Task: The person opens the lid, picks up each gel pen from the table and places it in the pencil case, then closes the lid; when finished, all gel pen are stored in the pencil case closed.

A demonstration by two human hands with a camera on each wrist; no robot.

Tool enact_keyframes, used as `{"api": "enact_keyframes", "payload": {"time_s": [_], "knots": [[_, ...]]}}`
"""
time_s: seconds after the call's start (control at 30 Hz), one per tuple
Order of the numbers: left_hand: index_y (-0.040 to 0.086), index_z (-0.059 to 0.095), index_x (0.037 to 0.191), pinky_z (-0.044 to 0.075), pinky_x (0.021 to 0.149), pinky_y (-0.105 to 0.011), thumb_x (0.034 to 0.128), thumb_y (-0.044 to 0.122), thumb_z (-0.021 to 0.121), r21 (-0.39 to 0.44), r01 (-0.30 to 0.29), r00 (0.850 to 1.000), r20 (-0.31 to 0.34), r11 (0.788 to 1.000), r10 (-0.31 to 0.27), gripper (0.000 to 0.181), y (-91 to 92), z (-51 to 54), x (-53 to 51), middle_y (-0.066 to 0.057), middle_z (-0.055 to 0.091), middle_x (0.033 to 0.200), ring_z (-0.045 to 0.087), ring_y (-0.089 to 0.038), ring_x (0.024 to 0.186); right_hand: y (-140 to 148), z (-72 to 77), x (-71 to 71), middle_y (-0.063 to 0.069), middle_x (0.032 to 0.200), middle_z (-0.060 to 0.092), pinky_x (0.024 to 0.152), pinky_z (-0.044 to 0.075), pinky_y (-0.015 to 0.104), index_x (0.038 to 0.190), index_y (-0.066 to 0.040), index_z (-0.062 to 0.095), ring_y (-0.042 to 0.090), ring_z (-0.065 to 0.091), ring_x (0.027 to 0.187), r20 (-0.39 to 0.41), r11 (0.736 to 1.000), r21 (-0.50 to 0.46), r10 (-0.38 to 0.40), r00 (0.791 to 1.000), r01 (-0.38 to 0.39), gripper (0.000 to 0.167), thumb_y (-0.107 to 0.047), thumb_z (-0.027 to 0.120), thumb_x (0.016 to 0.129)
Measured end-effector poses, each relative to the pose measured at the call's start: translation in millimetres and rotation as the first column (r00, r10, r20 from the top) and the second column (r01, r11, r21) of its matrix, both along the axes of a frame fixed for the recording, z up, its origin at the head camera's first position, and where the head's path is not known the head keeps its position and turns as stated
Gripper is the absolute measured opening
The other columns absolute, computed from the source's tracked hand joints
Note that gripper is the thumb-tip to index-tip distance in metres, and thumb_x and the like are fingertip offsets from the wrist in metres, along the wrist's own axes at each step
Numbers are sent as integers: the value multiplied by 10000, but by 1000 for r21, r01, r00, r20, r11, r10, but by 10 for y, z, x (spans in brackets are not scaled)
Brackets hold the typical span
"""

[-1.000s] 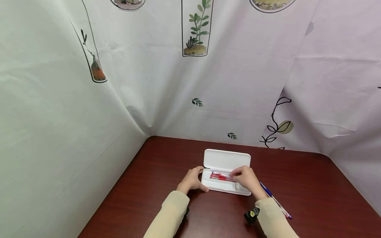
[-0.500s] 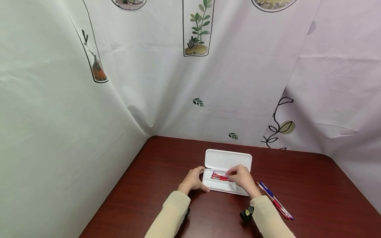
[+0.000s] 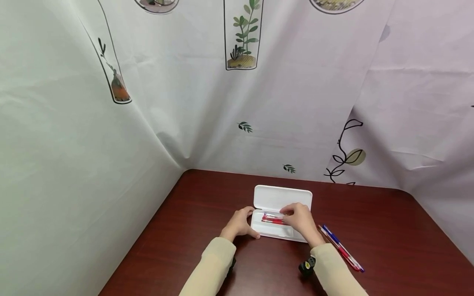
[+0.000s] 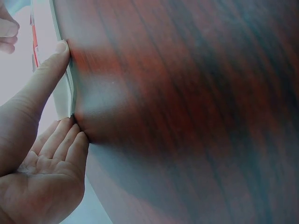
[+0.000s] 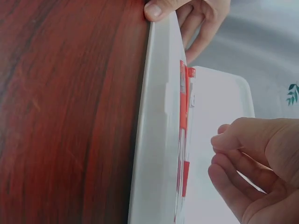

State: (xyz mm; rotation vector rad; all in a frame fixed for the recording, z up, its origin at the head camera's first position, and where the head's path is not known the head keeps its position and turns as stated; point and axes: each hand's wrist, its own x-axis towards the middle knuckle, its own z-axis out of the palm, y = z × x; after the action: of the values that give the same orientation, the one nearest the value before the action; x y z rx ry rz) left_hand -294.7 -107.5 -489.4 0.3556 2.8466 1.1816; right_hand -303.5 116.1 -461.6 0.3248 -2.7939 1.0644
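A white pencil case lies with its lid raised at the back. Several red pens lie inside it, and one with a blue-purple tip shows beside them. My left hand holds the case's left end, thumb at the front edge and fingers behind; the left wrist view shows the thumb on the rim. Over the pens hovers my right hand, its fingers loosely bent. In the right wrist view no object shows between those fingertips, which stand apart from the pens.
Right of the case, beside my right forearm, a blue pen and a red pen lie slanted on the dark red wooden table. Pale printed cloth hangs behind the table and along its left side.
My right hand has shifted left over the pens, then stayed nearly still. More of the red pen beside the forearm now shows. My left hand has stayed on the case.
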Motion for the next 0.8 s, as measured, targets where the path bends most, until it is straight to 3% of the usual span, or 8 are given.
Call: {"api": "enact_keyframes", "payload": {"time_s": [0.8], "knots": [[16,578,1243,447,1024,-444,536,147,969,7,0,1000,9,1000,0,819,-9,0,-1,-137,665,1229,575,-279,1160,379,60,72,84,856,737,640,500,280,916,-30,776,165,585,738,45,998,-22,-57,997,58,123,-32,750,796]]}}
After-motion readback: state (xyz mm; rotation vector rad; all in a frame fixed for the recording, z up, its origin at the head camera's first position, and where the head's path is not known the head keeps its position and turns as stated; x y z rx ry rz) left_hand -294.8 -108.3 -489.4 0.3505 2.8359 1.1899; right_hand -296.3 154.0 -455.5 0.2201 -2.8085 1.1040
